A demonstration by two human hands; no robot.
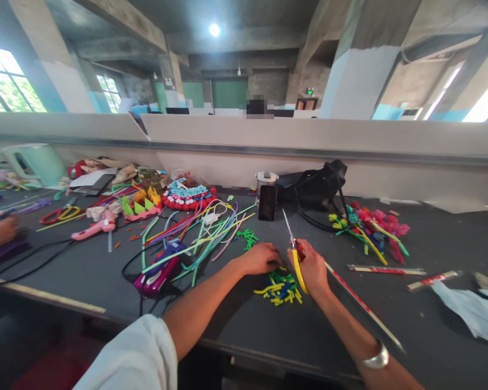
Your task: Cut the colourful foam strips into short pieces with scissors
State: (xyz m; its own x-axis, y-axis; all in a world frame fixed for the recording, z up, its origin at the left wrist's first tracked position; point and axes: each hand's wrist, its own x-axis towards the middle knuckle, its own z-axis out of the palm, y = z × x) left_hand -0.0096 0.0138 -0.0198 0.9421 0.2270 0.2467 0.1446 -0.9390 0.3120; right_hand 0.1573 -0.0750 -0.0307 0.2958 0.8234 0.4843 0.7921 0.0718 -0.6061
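Observation:
My right hand (pixel 313 268) grips a pair of scissors (pixel 297 271) by its yellow and red handles, the metal blades pointing away from me. Just left of it, my left hand (pixel 262 258) is bent over the desk with its fingers curled together; whatever they pinch is hidden. Below both hands lies a pile of short cut pipe cleaner pieces (pixel 280 288) in yellow, green and blue. A smaller heap of green pieces (pixel 249 238) rests beyond my left wrist.
A phone (pixel 267 202) leans upright against a jar. Left lie long pipe cleaners (pixel 223 233), a purple device (pixel 158 273) and a pink glue gun (pixel 101 225). A black bag (pixel 313 187), bundled flowers (pixel 378 227) and wrapped sticks (pixel 386 270) are right. Another person's hand (pixel 0 230) shows far left.

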